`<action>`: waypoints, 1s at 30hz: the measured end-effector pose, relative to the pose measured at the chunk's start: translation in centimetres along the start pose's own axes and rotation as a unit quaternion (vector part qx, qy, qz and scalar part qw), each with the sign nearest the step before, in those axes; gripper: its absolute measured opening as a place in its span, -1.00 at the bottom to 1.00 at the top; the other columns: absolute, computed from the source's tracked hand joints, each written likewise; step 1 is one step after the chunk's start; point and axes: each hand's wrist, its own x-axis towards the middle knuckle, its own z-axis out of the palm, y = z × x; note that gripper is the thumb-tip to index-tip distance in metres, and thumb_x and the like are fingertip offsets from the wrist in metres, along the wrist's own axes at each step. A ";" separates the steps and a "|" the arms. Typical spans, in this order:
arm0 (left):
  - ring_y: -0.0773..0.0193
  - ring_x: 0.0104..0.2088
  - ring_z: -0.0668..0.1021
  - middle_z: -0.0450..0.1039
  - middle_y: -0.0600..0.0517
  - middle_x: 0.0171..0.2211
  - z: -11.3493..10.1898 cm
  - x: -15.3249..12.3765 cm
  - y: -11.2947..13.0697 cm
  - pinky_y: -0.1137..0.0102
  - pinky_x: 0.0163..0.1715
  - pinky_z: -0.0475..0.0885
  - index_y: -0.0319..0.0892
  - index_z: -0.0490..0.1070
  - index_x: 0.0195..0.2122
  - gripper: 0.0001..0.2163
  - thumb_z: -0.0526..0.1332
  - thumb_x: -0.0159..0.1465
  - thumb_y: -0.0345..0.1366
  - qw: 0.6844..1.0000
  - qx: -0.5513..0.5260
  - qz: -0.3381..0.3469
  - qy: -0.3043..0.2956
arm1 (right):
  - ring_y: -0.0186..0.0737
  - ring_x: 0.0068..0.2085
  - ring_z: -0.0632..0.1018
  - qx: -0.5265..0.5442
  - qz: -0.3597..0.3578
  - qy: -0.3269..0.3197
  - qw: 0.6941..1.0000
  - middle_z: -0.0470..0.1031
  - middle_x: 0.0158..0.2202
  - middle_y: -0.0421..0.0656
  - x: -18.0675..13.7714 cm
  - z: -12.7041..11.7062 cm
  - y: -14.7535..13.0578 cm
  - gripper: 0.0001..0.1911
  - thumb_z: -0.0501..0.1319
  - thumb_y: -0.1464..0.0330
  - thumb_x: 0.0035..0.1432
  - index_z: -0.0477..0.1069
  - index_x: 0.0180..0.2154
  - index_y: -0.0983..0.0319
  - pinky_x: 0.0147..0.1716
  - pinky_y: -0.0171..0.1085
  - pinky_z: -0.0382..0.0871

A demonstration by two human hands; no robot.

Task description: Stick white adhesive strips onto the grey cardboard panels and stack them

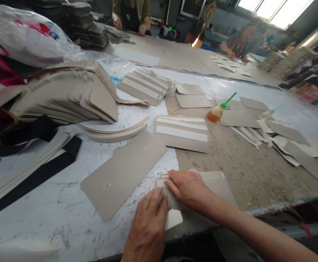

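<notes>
1. My right hand (pixel 187 187) lies flat, fingers stretched out and clamped on nothing, pressing the grey card (pixel 219 183) beneath it.
2. My left hand (pixel 148 227) lies palm-down just beside it, fingertips on the same card. A white tab (pixel 174 218) shows just right of this hand.
3. Left of both hands lies a larger grey panel (pixel 120 174).
4. Beyond them sits a striped card (pixel 182 133), and farther right a glue bottle (pixel 216 112).
</notes>
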 end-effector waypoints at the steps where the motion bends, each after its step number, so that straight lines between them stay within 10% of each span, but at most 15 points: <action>1: 0.07 0.08 0.28 0.27 -0.21 0.04 0.0 0.0 -0.1 0.18 -0.02 0.38 -0.33 0.33 -0.03 -0.64 -0.04 0.19 -0.63 1.000 0.006 -0.001 -0.006 | -0.20 -0.33 0.51 0.000 -0.003 0.000 1.000 0.52 -0.36 -0.10 0.0 0.0 0.0 -0.73 -0.04 0.26 0.26 0.37 -0.29 0.23 -0.39 -0.31 0.14; 30: 0.03 0.08 0.29 0.28 -0.23 0.08 0.4 0.5 -0.4 0.20 -0.03 0.38 -0.40 0.21 0.07 -0.61 -0.17 0.25 -0.56 0.997 0.062 0.041 -0.033 | -0.09 -0.29 0.56 0.001 0.003 -0.028 1.000 0.54 -0.34 -0.02 0.2 -1.0 -0.6 -0.73 -0.01 0.29 0.26 0.40 -0.22 0.29 -0.41 -0.28 0.32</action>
